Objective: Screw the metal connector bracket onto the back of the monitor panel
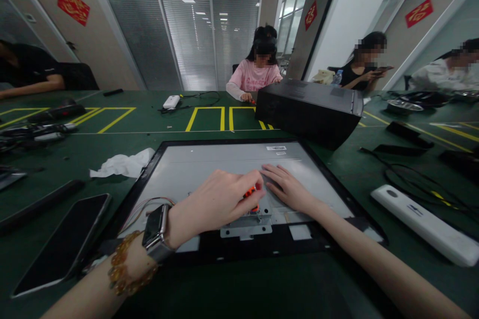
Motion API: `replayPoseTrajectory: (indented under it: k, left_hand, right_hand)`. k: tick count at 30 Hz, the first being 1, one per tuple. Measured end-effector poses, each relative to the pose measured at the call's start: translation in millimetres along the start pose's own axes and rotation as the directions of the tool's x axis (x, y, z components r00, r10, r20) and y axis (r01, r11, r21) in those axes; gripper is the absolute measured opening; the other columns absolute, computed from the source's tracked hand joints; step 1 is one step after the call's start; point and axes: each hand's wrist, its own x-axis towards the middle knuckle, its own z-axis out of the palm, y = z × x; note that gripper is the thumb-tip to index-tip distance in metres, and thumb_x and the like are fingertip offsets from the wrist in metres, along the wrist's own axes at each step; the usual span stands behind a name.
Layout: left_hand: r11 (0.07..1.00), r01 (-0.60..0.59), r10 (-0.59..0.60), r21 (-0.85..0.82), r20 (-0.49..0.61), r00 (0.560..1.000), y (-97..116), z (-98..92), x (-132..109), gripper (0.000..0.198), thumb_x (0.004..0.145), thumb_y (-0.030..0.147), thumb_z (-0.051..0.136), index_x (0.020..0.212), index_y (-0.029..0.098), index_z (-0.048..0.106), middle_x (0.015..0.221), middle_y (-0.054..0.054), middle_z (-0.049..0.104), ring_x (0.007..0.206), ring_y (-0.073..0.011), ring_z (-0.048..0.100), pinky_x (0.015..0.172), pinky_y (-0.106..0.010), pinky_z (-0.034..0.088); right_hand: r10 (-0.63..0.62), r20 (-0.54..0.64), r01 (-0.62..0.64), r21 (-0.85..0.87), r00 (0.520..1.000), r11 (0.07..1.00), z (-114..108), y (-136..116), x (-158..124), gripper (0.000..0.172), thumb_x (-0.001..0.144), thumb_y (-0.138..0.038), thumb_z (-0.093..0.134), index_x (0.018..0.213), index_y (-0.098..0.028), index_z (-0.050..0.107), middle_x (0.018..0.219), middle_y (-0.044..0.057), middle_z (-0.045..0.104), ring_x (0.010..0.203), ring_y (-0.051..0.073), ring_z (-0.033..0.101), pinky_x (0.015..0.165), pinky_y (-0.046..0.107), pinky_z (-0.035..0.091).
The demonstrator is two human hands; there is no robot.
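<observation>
A flat display panel [220,155] with a black frame lies back side up on the table before me. My left hand [217,199] is closed round the handle of an orange and black screwdriver [250,191], held over a metal bracket [245,230] at the panel's near edge. The tool's tip is hidden, so I cannot tell whether it touches a screw. Resting on the panel just right of the bracket, my right hand [288,188] has its fingers stretched out and holds nothing. Thin coloured wires [140,205] run along the panel's left part.
A phone [65,241] and a crumpled white tissue [125,163] lie left. On the right are a long white device [422,222] and black cables [407,179]. Beyond the panel, a person in pink [262,72] works at a large black case [305,109]. Other people sit around.
</observation>
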Motion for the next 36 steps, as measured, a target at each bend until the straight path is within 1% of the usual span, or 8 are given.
replayPoseTrajectory:
  k: [3,8,11,16,18,24,32,36]
  left_hand:
    - [1.0,-0.008,0.008,0.022,-0.011,1.0,1.3,-2.7,-0.8,0.016,0.092,0.024,0.04,0.099,0.018,0.053,0.077,0.0,0.065,0.059,-0.0113,0.057,0.058,-0.025,0.039]
    - [1.0,-0.026,0.026,0.006,-0.014,1.0,3.0,-6.6,-3.3,0.021,0.086,0.019,0.042,0.104,0.019,0.053,0.089,0.0,0.065,0.067,-0.0129,0.057,0.065,-0.027,0.041]
    - [0.998,-0.059,0.06,0.014,-0.027,0.998,2.6,-6.5,-3.9,0.021,0.086,0.018,0.041,0.103,0.018,0.053,0.093,-0.001,0.064,0.068,-0.0132,0.056,0.064,-0.028,0.04]
    - [0.998,-0.061,0.061,0.012,-0.041,0.997,0.2,-3.3,-1.6,0.023,0.098,0.035,0.041,0.102,0.018,0.055,0.093,-0.002,0.065,0.067,-0.0116,0.058,0.063,-0.026,0.04]
    - [0.998,-0.053,0.054,0.034,-0.044,0.998,-0.4,-2.2,-1.0,0.023,0.099,0.033,0.037,0.103,0.018,0.055,0.092,-0.002,0.065,0.066,-0.0114,0.058,0.061,-0.025,0.04]
    - [0.996,-0.054,0.056,0.071,-0.022,0.998,2.8,-3.5,-1.6,0.023,0.089,0.019,0.041,0.109,0.017,0.053,0.1,-0.004,0.063,0.065,-0.0128,0.056,0.062,-0.028,0.04]
    - [0.997,-0.076,0.076,-0.015,-0.003,0.997,3.1,-6.7,-5.1,0.03,0.085,0.017,0.043,0.114,0.017,0.049,0.111,-0.008,0.059,0.078,-0.0175,0.058,0.07,-0.031,0.043]
    - [0.997,-0.059,0.059,-0.043,0.011,0.998,2.0,-6.0,-4.1,0.032,0.083,0.017,0.045,0.115,0.017,0.049,0.107,-0.007,0.062,0.074,-0.0169,0.059,0.068,-0.031,0.044]
  right_hand:
    - [-0.005,-0.007,0.005,0.003,1.0,1.0,0.8,0.6,0.0,0.043,0.094,-0.027,0.044,0.137,-0.023,0.047,0.142,0.01,0.049,0.133,0.023,0.042,0.112,0.052,0.03]
    - [-0.005,-0.002,0.005,-0.002,1.0,1.0,1.7,0.8,0.3,0.043,0.094,-0.027,0.045,0.137,-0.024,0.046,0.143,0.01,0.048,0.133,0.023,0.042,0.112,0.052,0.029]
    - [0.002,0.007,-0.002,-0.007,1.0,1.0,1.0,-0.3,0.8,0.042,0.094,-0.028,0.044,0.136,-0.023,0.047,0.143,0.01,0.049,0.133,0.023,0.042,0.112,0.052,0.03]
    - [0.003,0.008,-0.003,-0.012,1.0,1.0,-0.2,-2.0,1.1,0.042,0.095,-0.028,0.042,0.136,-0.021,0.048,0.141,0.012,0.05,0.133,0.023,0.043,0.112,0.051,0.03]
    - [-0.005,0.005,0.005,-0.004,1.0,1.0,0.2,-1.3,0.8,0.042,0.095,-0.027,0.043,0.137,-0.022,0.047,0.141,0.012,0.05,0.133,0.023,0.043,0.112,0.052,0.03]
    - [0.0,0.014,0.0,-0.003,1.0,1.0,0.1,-0.8,1.0,0.041,0.095,-0.028,0.044,0.135,-0.022,0.048,0.143,0.011,0.049,0.133,0.024,0.042,0.112,0.052,0.029]
    - [0.009,0.026,-0.009,-0.015,1.0,1.0,-2.1,-3.2,2.4,0.042,0.095,-0.028,0.043,0.135,-0.02,0.048,0.142,0.012,0.049,0.133,0.024,0.042,0.112,0.052,0.03]
    - [-0.004,0.008,0.004,-0.008,1.0,1.0,0.1,-0.6,1.3,0.041,0.094,-0.028,0.044,0.134,-0.023,0.049,0.141,0.011,0.05,0.132,0.024,0.043,0.111,0.053,0.031]
